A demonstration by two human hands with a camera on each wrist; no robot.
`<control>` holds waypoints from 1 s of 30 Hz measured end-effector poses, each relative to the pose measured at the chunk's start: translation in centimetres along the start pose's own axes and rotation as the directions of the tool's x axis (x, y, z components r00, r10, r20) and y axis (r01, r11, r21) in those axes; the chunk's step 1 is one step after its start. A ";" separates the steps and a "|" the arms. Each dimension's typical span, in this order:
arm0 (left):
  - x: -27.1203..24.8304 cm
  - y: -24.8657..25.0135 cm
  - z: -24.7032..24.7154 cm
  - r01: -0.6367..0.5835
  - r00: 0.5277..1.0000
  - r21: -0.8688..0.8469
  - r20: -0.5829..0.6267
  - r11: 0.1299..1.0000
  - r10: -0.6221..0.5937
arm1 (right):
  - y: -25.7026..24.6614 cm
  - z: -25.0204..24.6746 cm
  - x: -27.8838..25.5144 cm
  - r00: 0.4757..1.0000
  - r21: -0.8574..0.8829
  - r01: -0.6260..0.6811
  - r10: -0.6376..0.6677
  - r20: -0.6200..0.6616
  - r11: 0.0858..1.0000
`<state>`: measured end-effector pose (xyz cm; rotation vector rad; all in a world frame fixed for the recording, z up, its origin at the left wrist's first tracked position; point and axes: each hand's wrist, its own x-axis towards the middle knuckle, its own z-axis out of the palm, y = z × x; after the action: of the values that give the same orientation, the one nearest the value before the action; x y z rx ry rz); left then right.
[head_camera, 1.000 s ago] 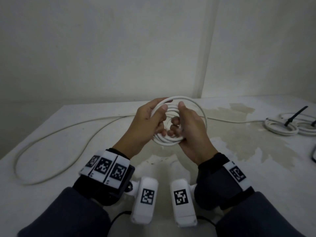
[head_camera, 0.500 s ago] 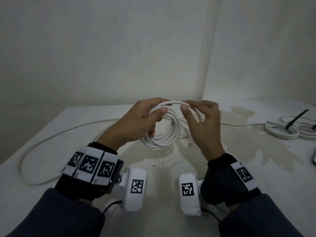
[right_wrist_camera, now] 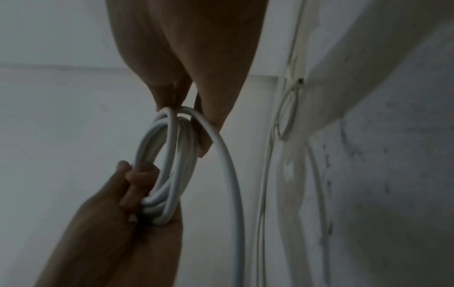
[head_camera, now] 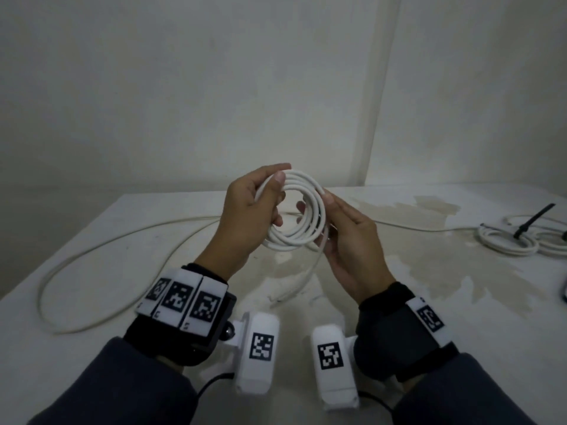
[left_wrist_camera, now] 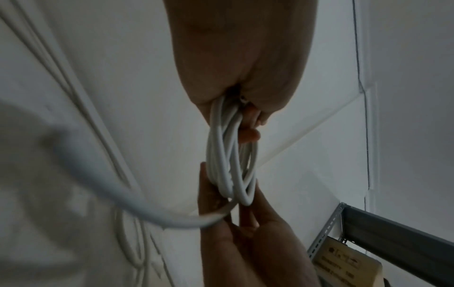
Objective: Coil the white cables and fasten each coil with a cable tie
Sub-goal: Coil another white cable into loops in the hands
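I hold a white cable coil (head_camera: pixel 288 237) of several loops upright above the table (head_camera: pixel 399 302), its opening facing me. My left hand (head_camera: pixel 270 197) grips the coil's upper left, thumb on the front and fingers behind. My right hand (head_camera: pixel 316 204) pinches the right side, thumb outside and fingertips through the middle. In the left wrist view the coil (left_wrist_camera: pixel 221 165) hangs from my left hand (left_wrist_camera: pixel 245 108), with my right hand (left_wrist_camera: pixel 236 202) below. The right wrist view has the coil (right_wrist_camera: pixel 161 211) between my right hand (right_wrist_camera: pixel 181 108) and left hand (right_wrist_camera: pixel 137 180). A loose cable tail (head_camera: pixel 317 262) drops to the table.
Uncoiled white cable (head_camera: pixel 92 256) loops wide over the table's left side. Another run (head_camera: pixel 429 230) leads right. At the right edge lie finished white coils (head_camera: pixel 506 243) with a black cable tie (head_camera: pixel 534 222) sticking up. The tabletop has stains.
My right hand has left the top strand and moved down to the coil's right side. The coil has turned to face me and sits a little higher.
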<state>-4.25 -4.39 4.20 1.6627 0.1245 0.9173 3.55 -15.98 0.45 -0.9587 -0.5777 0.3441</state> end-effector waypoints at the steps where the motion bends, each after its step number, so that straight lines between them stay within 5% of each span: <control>1: -0.1 -0.2 0.3 0.023 1.000 -0.031 -0.016 0.999 -0.024 | 0.1 0.1 0.1 0.997 0.101 -0.074 0.073 0.010 0.992; 5: -0.8 -0.7 1.7 0.078 0.997 -0.098 -0.002 0.992 -0.079 | 0.5 0.0 0.3 0.974 0.363 -0.224 0.221 0.051 0.905; 11: -0.7 -1.7 1.8 0.066 0.998 -0.010 0.013 0.998 -0.066 | 0.9 -0.4 0.6 0.983 0.258 -0.174 0.181 -0.003 0.950; 17: -1.6 -2.1 2.3 0.201 0.964 -0.092 0.197 0.975 -0.180 | 1.1 -1.2 1.0 0.983 0.186 -0.106 0.131 -0.126 0.977; 21: -1.3 -1.5 1.6 0.387 0.901 -0.343 0.338 0.856 -0.272 | 1.0 -1.4 1.2 0.977 0.255 -0.108 0.150 -0.154 0.961; 26: -1.9 -2.2 1.9 0.461 0.880 -0.375 0.306 0.804 -0.362 | 0.9 -1.4 1.5 0.960 0.452 -0.155 0.242 -0.141 0.878; 30: -1.3 -3.1 1.2 0.490 0.872 -0.581 0.320 0.650 -0.371 | 0.9 -0.8 1.5 0.954 0.513 -0.157 0.263 -0.141 0.844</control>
<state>-3.23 -5.00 0.89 0.9727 0.0682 0.3633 5.17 -15.26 -0.24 -0.5436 -0.1691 0.5542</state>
